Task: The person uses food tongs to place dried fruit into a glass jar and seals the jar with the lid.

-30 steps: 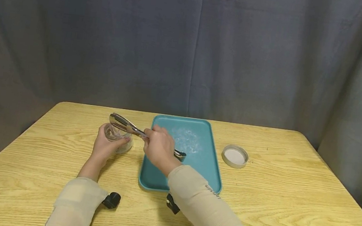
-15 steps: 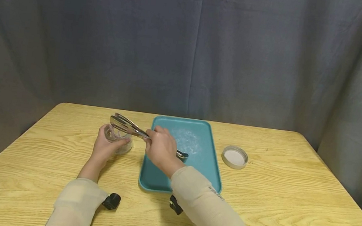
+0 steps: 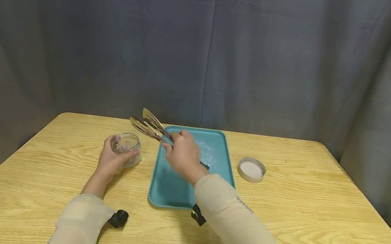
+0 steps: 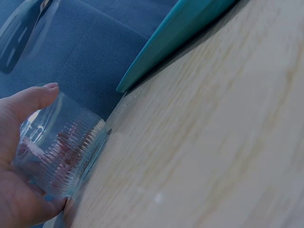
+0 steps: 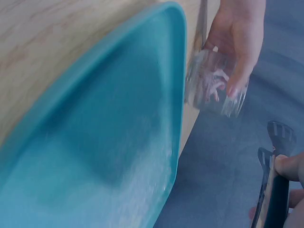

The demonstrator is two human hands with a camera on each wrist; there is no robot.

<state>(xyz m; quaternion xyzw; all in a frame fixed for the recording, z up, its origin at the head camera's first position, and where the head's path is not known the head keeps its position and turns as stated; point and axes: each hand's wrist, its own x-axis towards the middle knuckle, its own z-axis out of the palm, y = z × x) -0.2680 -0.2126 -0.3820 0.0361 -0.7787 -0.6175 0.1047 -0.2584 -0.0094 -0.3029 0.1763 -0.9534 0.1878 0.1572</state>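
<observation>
My left hand [image 3: 110, 160] grips a clear ribbed glass jar [image 4: 66, 142] that stands without its lid on the table, left of the tray. Pale and reddish pieces lie inside it; what they are I cannot tell. In my right hand [image 3: 185, 155] is a pair of metal tongs [image 3: 151, 128], held above the teal tray [image 3: 169, 193]. The tongs' two slotted heads are spread apart with nothing between them, up and to the right of the jar's mouth. White powdery residue [image 3: 208, 153] marks the far part of the tray, partly behind my right hand.
A round jar lid [image 3: 251, 169] with a white inside lies upturned on the wooden table [image 3: 297, 214], right of the tray. A dark grey curtain [image 3: 202, 58] hangs behind the table. Black wrist devices [image 3: 119, 219] are strapped to both sleeves.
The tongs have risen away from above the jar toward the right, and their heads have spread wider. My left hand still holds the jar in about the same spot.
</observation>
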